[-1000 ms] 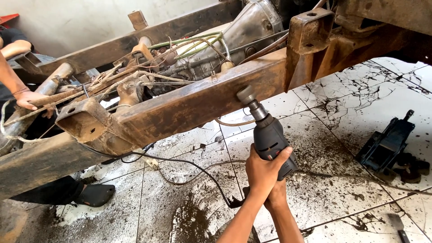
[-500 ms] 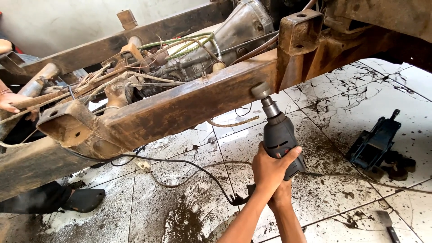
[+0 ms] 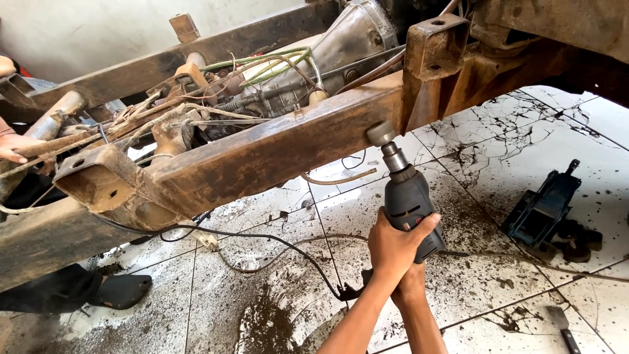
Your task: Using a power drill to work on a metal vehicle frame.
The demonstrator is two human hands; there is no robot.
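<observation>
While the rusty frame rail (image 3: 275, 154) crossed the view overhead, open tiled floor (image 3: 498, 151) spread beneath it, spattered with dark grime, with a black cable (image 3: 262, 239) trailing across it and a dark jack (image 3: 544, 206) lying off to the right. Both hands were clamped together on the grey power drill (image 3: 409, 203), the left hand (image 3: 393, 246) wrapped over its body and the right hand (image 3: 411, 285) tucked just below. Its round wire-cup head (image 3: 381, 133) pressed against the rail's side face. Another person's hand (image 3: 16, 145) rested on parts at the far left.
</observation>
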